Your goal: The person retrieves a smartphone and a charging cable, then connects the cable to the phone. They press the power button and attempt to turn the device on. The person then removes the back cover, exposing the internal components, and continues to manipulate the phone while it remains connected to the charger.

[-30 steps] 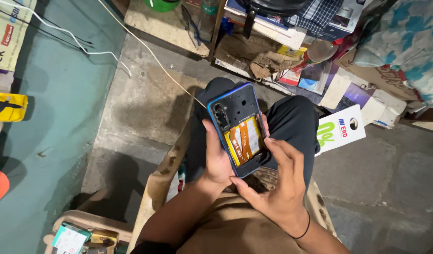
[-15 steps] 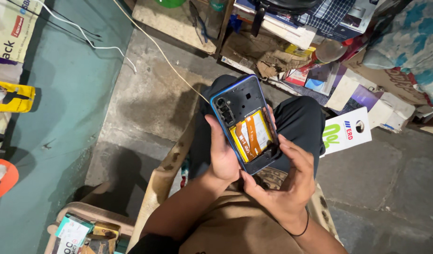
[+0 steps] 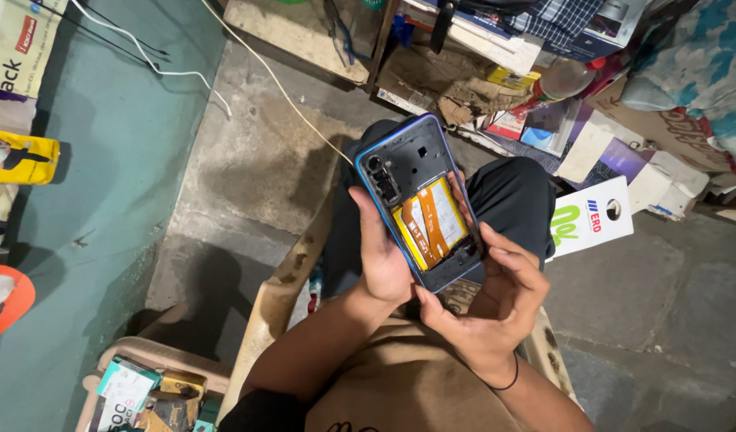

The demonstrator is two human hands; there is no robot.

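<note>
- Over my lap, my left hand (image 3: 381,264) is wrapped around the left edge of the opened smartphone (image 3: 420,200), thumb on the frame.
- Phone sits tilted, back cover off, with its camera module (image 3: 381,182) at upper left and its yellow-and-orange battery (image 3: 430,222) exposed.
- My right hand (image 3: 496,308) cups the lower right corner, fingers curled against the frame.
- Beyond the knee, a white card (image 3: 596,220) lies on the concrete floor (image 3: 248,160).

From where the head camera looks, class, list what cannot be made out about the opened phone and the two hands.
- Blue-rimmed opened phone, head view: its lower end is hidden by the right hand.
- Phone's underside: covered by the left hand.
- Small parts beside the yellow battery: too small to tell.
- Right fingers: tips curl under, contact point hidden.
</note>
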